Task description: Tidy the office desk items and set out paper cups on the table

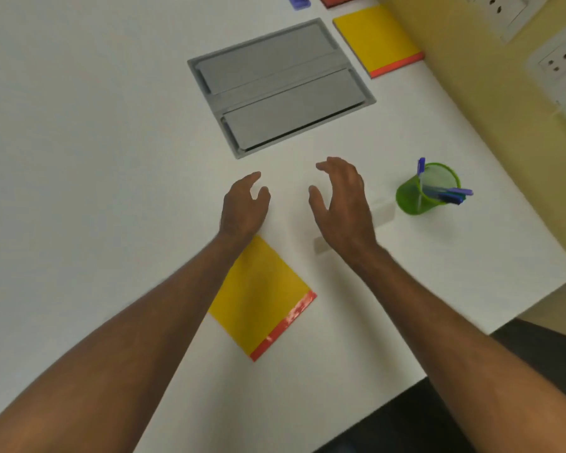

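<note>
2 hands over white desk: left hand and right hand empty, fingers loosely curled, apart. Yellow notebook under left forearm; green pen holder right, possibly tilted.

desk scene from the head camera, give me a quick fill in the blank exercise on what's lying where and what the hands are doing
1. The pens stand in a ____ cup.
2. The left forearm crosses over the near ____ notebook.
3. Both the left hand and the right hand hold ____.
4. The grey hatch set into the table has ____ lids.

Missing words: green; yellow; nothing; two
</note>
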